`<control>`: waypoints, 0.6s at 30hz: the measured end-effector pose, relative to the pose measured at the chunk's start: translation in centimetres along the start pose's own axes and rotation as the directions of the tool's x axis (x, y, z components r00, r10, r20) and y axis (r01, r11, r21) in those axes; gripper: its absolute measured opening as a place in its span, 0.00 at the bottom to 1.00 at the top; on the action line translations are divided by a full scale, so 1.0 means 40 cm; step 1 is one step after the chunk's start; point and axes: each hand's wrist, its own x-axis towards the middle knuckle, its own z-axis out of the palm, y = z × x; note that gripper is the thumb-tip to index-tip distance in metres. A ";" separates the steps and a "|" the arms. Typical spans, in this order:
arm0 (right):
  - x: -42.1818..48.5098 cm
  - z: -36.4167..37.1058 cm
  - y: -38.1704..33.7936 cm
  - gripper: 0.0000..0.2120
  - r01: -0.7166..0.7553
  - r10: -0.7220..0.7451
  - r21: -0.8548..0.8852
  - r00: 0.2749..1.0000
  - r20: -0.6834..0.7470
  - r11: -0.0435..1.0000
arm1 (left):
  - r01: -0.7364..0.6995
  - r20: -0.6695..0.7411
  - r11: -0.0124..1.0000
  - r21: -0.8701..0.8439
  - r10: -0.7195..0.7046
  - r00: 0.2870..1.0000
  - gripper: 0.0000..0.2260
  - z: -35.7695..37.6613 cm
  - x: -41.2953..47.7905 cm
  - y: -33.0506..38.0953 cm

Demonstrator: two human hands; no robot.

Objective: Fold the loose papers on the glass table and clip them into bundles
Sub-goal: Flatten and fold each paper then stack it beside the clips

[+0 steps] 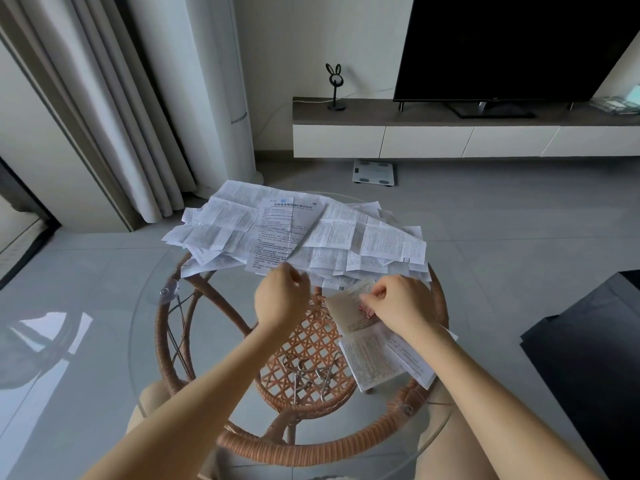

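A heap of loose printed papers (311, 233) covers the far half of the round glass table (214, 327). My right hand (405, 306) pinches a small folded beige paper (346, 306) with a pink clip (367, 311) on its edge. Under my right wrist lie folded white bundles (374, 358). My left hand (282, 296) hovers with its fingers curled at the near edge of the heap; I see nothing held in it. Several silver clips (306, 375) lie near the table's front.
The glass top sits on a rattan frame (311, 448) with a woven lower shelf. A black piece of furniture (588, 358) stands close on the right. Curtains, a TV cabinet and a floor scale (374, 172) are farther off. My knees are under the table.
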 end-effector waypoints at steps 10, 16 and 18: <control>-0.011 -0.003 -0.050 0.10 0.077 -0.067 0.097 0.992 -0.108 0.992 | 0.333 -0.045 0.942 -0.047 -0.335 0.941 0.20 -0.090 0.157 -0.094; -0.048 0.006 -0.069 0.10 0.139 -0.115 0.136 0.978 -0.173 0.981 | 0.290 0.100 0.857 -0.425 -0.274 0.956 0.06 -0.112 0.147 -0.063; -0.059 0.006 -0.087 0.14 0.186 -0.147 0.181 0.966 -0.211 0.966 | 0.317 0.221 0.686 -0.656 -0.226 0.949 0.03 -0.153 0.123 -0.041</control>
